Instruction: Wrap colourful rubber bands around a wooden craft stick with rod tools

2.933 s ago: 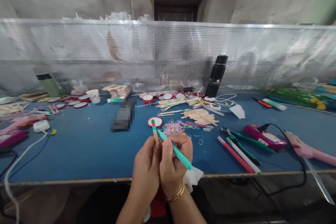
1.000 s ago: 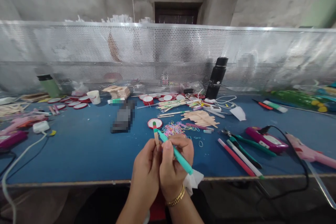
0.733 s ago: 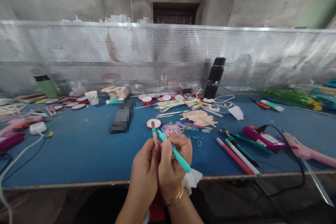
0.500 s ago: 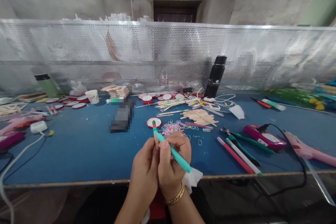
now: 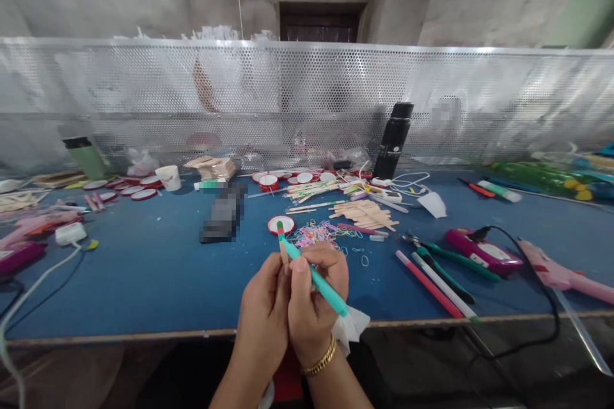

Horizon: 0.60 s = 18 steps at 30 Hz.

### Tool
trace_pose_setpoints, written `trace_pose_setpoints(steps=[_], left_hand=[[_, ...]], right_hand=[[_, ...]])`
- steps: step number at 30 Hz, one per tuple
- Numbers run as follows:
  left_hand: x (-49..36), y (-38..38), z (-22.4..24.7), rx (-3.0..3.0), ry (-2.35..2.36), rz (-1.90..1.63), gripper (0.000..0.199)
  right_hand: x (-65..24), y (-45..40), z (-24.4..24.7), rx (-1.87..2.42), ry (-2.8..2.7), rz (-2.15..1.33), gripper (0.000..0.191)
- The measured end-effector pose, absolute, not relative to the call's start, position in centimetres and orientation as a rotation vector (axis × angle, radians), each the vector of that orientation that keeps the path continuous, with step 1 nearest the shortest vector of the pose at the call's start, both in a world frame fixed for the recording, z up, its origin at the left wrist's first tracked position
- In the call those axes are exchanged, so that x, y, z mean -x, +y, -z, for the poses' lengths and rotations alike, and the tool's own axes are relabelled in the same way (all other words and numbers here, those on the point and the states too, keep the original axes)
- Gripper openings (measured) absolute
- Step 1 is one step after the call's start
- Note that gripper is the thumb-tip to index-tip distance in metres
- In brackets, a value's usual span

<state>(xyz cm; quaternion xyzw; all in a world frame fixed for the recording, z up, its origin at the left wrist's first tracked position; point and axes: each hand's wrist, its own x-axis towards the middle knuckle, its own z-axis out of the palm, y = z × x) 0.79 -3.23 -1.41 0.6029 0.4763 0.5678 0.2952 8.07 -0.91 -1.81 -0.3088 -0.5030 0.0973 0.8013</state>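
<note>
Left of the hands, I register a dark pixelated object (image 5: 223,212) flat on the blue table (image 5: 144,268). The left hand (image 5: 265,300) grips a wooden stick (image 5: 283,252) in front of a red-rimmed disc (image 5: 273,225); the stick's coloured end projects upward. The right hand (image 5: 307,307) holds a turquoise marker (image 5: 329,294), its tip at that end. Rightward, I locate thin coloured loops (image 5: 316,232), then green-handled pliers (image 5: 442,273), then a purple device (image 5: 482,253).

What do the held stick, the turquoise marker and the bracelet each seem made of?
Stick: likely matte wood, by its pale tan bare part. Marker: probably smooth plastic, evenly coloured. Bracelet: apparently polished, gold-coloured metal, by its glinting links.
</note>
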Motion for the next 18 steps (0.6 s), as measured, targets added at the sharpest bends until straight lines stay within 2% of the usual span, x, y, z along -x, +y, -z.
trace_pose_setpoints(steps=[18], left_hand=[[-0.87, -3.1, 1.44, -1.573, 1.276, -1.515, 0.039]], right_hand=[[-8.09, -0.9, 1.65, 0.69, -1.05, -0.185, 0.009]])
